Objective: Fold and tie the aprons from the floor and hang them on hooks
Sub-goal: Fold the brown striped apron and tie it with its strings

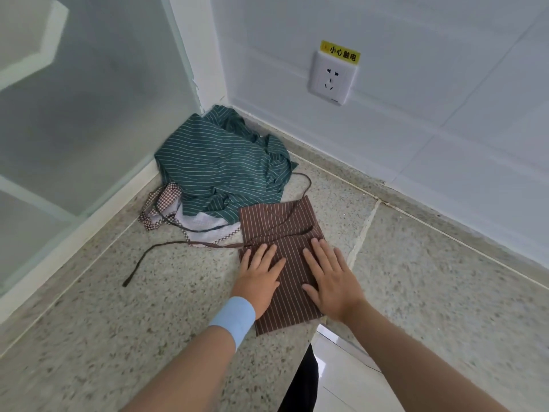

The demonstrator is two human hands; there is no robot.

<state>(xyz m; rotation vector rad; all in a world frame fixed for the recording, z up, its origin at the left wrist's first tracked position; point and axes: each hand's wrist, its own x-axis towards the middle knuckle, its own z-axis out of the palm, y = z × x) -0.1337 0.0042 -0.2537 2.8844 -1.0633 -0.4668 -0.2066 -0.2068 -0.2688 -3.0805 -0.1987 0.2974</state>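
A brown striped apron (282,224) lies folded into a long rectangle on the speckled stone floor. My left hand (260,273) and my right hand (331,278) press flat on its near half, fingers straight and spread. Its brown ties (142,260) trail loose to the left and loop over its far end. Behind it, a crumpled green striped apron (221,162) is heaped in the corner. A white apron with brown checked trim (169,209) lies partly under the green one.
A frosted glass panel (74,120) with a white frame stands on the left. White tiled wall on the right carries a socket (332,77) with a yellow label. A floor joint (364,230) runs just right of the brown apron. Glossy lighter floor (341,376) lies near me.
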